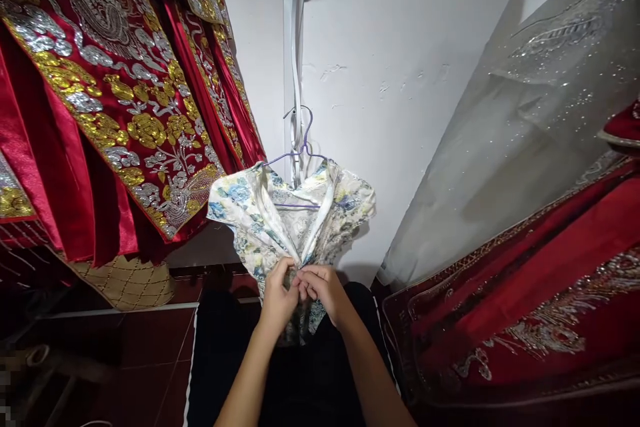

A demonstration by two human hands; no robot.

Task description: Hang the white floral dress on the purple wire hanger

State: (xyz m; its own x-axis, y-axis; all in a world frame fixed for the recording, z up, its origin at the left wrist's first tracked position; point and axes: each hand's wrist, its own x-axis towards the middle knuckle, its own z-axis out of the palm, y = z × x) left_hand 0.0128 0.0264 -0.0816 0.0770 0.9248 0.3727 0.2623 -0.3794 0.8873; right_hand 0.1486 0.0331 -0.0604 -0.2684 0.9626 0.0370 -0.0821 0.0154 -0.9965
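A white short-sleeved dress [245, 213] with blue and yellow flowers hangs before me on a purple wire hanger [307, 137]. The hanger's hook is at a white metal upright [296, 67] by the wall. At the bottom of the dress's V-neck, my left hand [280, 290] pinches the front fabric, its fingers bent. My right hand [320, 285] meets it there, fingers closed on the same spot of the neckline. The fingertips of both hands touch or nearly touch. Whether a small fastener lies between them is hidden. Below the hands the dress hangs down over dark-clad legs.
Red garments with gold and silver embroidery [150, 127] hang on the left. To the right are a sheer sparkly white gown [500, 140] and a red beaded garment [540, 307]. A white wall [390, 47] stands behind, above a dark red tiled floor [150, 340].
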